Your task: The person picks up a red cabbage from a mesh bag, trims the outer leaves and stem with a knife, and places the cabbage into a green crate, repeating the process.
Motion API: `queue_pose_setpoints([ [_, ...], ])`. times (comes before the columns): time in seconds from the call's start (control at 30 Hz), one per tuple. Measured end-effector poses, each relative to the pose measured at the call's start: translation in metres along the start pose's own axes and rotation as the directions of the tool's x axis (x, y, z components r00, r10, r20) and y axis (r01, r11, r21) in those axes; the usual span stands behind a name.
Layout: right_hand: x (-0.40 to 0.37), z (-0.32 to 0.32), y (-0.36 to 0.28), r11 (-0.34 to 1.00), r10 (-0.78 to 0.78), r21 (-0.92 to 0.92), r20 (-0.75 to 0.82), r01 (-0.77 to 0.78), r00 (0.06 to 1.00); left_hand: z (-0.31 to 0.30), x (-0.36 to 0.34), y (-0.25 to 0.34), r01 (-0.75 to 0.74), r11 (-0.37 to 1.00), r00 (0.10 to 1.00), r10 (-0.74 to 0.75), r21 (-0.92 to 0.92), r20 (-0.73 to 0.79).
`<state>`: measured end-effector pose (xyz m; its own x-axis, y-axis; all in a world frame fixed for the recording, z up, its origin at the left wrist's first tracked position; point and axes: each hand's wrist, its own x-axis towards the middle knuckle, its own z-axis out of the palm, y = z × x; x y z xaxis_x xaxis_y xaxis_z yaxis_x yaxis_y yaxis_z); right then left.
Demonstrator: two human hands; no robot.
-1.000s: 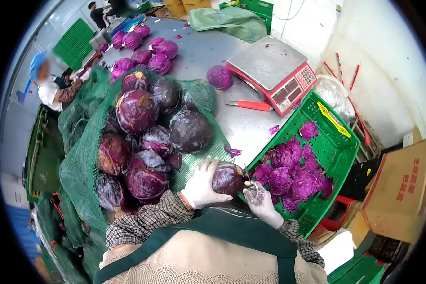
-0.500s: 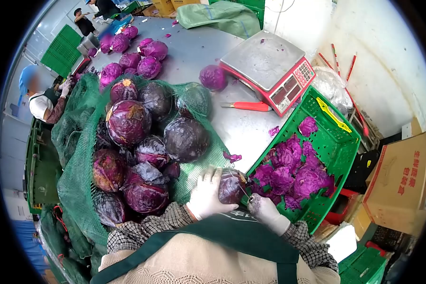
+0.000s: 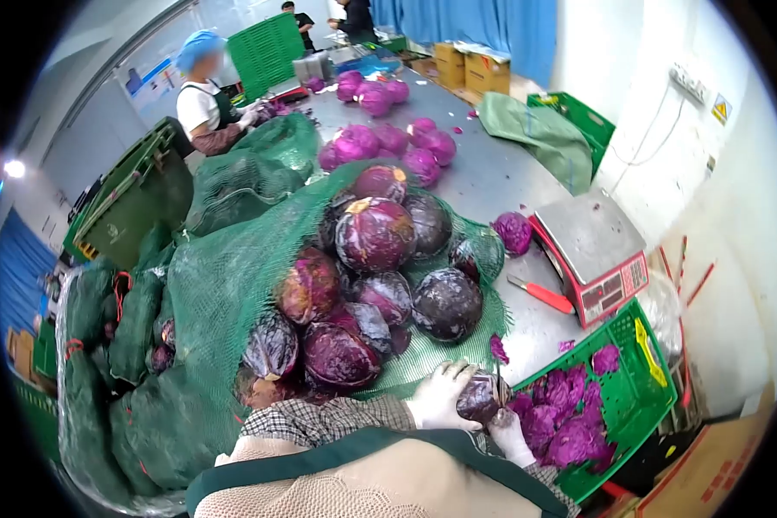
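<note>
Head view, cabbage [image 3: 479, 397] in left hand [image 3: 440, 397]

Steel table [image 3: 492, 177] with loose cabbages [image 3: 360, 142], green net sack [image 3: 224, 285], scale [image 3: 591, 237], red-handled knife [image 3: 540, 295]

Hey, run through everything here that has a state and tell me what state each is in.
Cabbage: gripped in the left hand.
Right hand: closed, against the cabbage.
Net sack: open, cabbages spilling out.
Crate: partly filled with purple leaves.
Scale: pan empty.
Red-handled knife: lying unused by the scale.
</note>
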<state>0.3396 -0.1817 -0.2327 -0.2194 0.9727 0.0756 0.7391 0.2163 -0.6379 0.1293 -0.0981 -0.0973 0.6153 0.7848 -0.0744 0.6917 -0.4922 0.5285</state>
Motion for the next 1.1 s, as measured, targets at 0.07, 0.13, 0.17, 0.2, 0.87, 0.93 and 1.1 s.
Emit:
queue_pose_setpoints([
  [0.07, 0.006, -0.025, -0.019, 0.775, 0.335, 0.537, 0.098, -0.333, 0.937, -0.002, 0.004, -0.007, -0.085, 0.990, 0.996, 0.082, -0.114, -0.031],
  [0.13, 0.011, -0.053, -0.023, 0.629, 0.432, 0.656, 0.150, -0.417, 0.889, 0.008, 0.007, -0.009, -0.190, 0.973, 0.975, 0.171, -0.130, -0.140],
  [0.17, 0.016, -0.047, -0.007, 0.487, 0.464, 0.830, 0.019, -0.272, 0.886, 0.010, 0.008, -0.006, -0.210, 0.966, 0.969, 0.184, -0.153, -0.167],
  [0.2, 0.021, -0.044, 0.000, 0.326, 0.522, 0.941, -0.098, -0.092, 0.847, 0.012, 0.009, -0.005, -0.246, 0.958, 0.953, 0.210, -0.150, -0.219],
  [0.87, -0.027, -0.071, -0.050, 1.000, 0.025, 0.007, -0.453, -0.024, 0.891, 0.001, 0.043, 0.020, -0.216, 0.976, 0.974, 0.216, -0.017, 0.066],
  [0.93, -0.018, -0.076, -0.056, 0.986, -0.132, -0.159, -0.519, 0.056, 0.844, 0.003, 0.044, 0.022, -0.212, 0.977, 0.976, 0.213, -0.040, 0.047],
  [1.1, -0.007, -0.077, -0.088, 0.806, 0.471, 0.504, -0.230, -0.310, 0.852, 0.002, 0.041, 0.035, -0.191, 0.980, 0.979, 0.186, 0.053, 0.087],
])
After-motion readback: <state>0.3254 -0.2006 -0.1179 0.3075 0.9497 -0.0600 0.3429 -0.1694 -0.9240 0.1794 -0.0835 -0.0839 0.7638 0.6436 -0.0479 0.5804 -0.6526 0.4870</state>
